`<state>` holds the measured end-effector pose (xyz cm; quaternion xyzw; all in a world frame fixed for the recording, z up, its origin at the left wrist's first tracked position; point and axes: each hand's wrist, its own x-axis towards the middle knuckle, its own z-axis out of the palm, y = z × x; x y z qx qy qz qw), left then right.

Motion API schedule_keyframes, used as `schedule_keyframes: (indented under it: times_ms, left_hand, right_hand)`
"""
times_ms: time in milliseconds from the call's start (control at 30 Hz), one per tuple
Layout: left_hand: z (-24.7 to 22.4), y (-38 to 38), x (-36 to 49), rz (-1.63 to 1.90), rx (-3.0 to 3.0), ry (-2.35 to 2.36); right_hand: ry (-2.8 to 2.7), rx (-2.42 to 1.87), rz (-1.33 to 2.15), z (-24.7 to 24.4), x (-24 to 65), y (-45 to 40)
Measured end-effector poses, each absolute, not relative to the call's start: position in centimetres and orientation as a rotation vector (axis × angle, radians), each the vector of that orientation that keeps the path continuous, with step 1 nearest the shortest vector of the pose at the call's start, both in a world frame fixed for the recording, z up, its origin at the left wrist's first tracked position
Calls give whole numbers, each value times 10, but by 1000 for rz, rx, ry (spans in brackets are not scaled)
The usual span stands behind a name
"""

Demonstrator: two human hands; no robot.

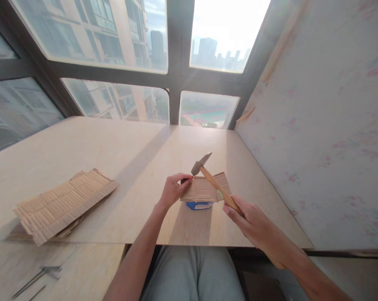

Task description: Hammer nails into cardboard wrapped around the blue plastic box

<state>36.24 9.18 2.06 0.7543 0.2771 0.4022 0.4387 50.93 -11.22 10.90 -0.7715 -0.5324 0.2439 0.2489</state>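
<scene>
My left hand [174, 191] is closed in a pinch at the far left corner of a corrugated cardboard piece [204, 190]. A thin nail barely shows at its fingertips. My right hand [243, 215] is wrapped round the wooden handle of a hammer [214, 180]. The metal hammer head is tilted just above my left fingertips; whether it touches the nail I cannot tell. The cardboard lies on top of a blue container [200, 205], which is mostly hidden beneath it.
A stack of cardboard pieces [68, 200] lies on the pale wooden table [139, 167] at the left. Several long nails [35, 280] rest on a lower surface at the bottom left. Windows [113, 100] stand behind the table, and a flowered wall [317, 125] borders its right side.
</scene>
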Motion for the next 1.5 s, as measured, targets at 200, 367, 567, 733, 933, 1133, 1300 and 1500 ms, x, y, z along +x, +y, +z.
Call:
schedule_keyframes:
  times_ms: [200,367,567,733,933,1133,1300,1500]
  left_hand:
    - [22,92,362,970,1883,683]
    - [21,93,361,947,1874,696]
    - [18,93,360,881,1857,696]
    - [15,94,357,856,1830,609]
    - [16,93,354,826,1754,570]
    - [18,93,355,818,1753,563]
    - [18,92,354,832,1788,586]
    - [20,93,355,892,1900,566]
  right_hand:
    - [-1434,-2107,685,107,509,-113]
    - [-1426,-2110,707,107,508,-114]
    - [-1441,-2099,709,106,507,-112]
    - [-1440,-2081,699,105,505,-112]
    - [-1426,-2073,717,106,503,-112]
    - [-1440,-2075,699,109,503,-111]
    - [-1381,-2066,691,112,499,-114]
    - [-1456,-2064,673,104,502,-114]
